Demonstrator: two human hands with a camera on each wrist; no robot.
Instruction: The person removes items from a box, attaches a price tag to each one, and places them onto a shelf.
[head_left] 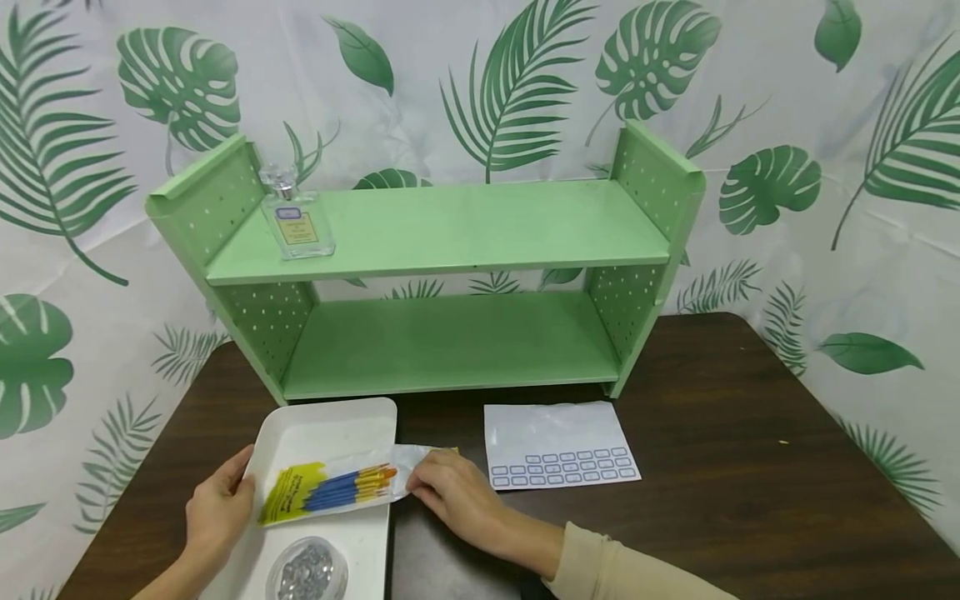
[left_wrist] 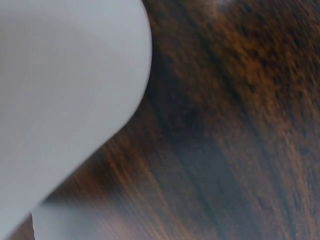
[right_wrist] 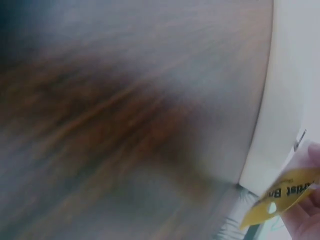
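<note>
Left hand point(head_left: 219, 510): at the tray's left edge, thumb over the rim, fingers bent against it in what looks like a pinch; best used as a steadying hold, kept light so the tray does not tip. White tray point(head_left: 341, 421): on the dark table point(head_left: 720, 467), upper end just before the green shelf point(head_left: 457, 342). Glass bottle point(head_left: 300, 225): upright, left end of the shelf's upper board. Round container point(head_left: 307, 571): clear, filled with glassy pieces, inside the tray near its lower end; to be given clearance, as a dragged packet could knock it. Packet of paintbrushes point(head_left: 337, 483): clear sleeve, yellow print, blue handles, slanting over the tray with its right end past the right rim; whether it rests on the floor of the tray cannot be told. It will likely sag at the far end, so support there and a level, slow carriage over the rim would serve. Right hand point(head_left: 459, 496): fingers pinching the packet's right end; a firm hold on the end tab is advisable, without creasing the sleeve. Label sheet point(head_left: 558, 442): white, blue-outlined stickers, flat, right of the tray; sleeve and cuff best kept off it.
</note>
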